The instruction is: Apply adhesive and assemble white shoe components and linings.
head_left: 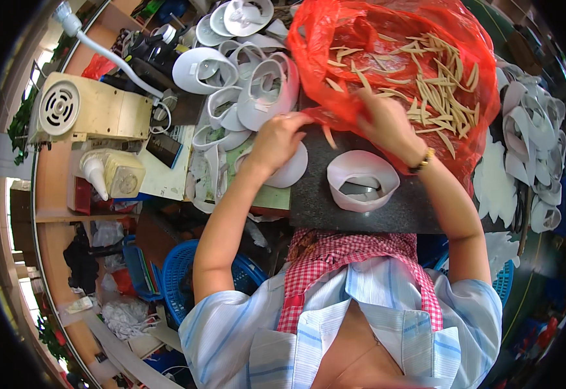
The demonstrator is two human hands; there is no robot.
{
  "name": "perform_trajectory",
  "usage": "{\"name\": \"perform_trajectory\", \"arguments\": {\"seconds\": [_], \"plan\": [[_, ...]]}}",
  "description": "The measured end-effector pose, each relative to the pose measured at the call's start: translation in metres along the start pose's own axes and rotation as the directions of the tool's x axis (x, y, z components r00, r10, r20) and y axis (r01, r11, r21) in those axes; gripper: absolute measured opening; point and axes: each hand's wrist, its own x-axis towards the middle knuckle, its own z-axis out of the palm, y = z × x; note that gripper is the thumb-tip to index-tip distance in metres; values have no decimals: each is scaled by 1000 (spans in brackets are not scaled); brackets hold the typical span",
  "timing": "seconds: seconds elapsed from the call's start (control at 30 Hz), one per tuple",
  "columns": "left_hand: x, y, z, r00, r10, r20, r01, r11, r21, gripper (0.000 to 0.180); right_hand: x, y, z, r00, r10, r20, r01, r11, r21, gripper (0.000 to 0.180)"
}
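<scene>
My left hand (276,146) pinches the near left edge of a red plastic bag (484,61). The bag's rim stretches across toward my right hand (390,126), whose closed fingers are at the same rim and slightly blurred. Inside the bag lie many thin, curved, cream-coloured strips (435,84), mostly heaped on its right side. One more strip (329,137) pokes out below the rim between my hands. On the dark worktop nearest me rests a white sun visor (362,200) with a closed band. Another white visor (292,170) lies under my left wrist.
White visors (205,68) are piled at the left and back, and more visors (532,123) hang in a bunch at the right. A cream sewing-machine-like unit (95,107) and a bendable lamp (117,61) stand at the left. Blue baskets (179,266) sit below the worktop.
</scene>
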Motion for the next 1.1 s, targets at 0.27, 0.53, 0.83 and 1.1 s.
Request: {"name": "perform_trajectory", "arguments": {"seconds": [0.27,0.53,0.83,1.1], "plan": [[11,-33,19,973,223,62,-228,970,89,23,-11,-22,-19,1000,2,27,-6,987,158,48],[-7,21,-35,919,-255,299,388,461,-798,22,9,-66,-38,966,-54,253,-112,794,597,29],[30,77,-60,894,59,445,441,72,-895,28,-15,-65,-96,842,-529,-104,539,822,182,36],[68,66,-59,974,-226,16,171,687,-706,27,34,7,-139,840,-375,-392,422,906,37,23]]}}
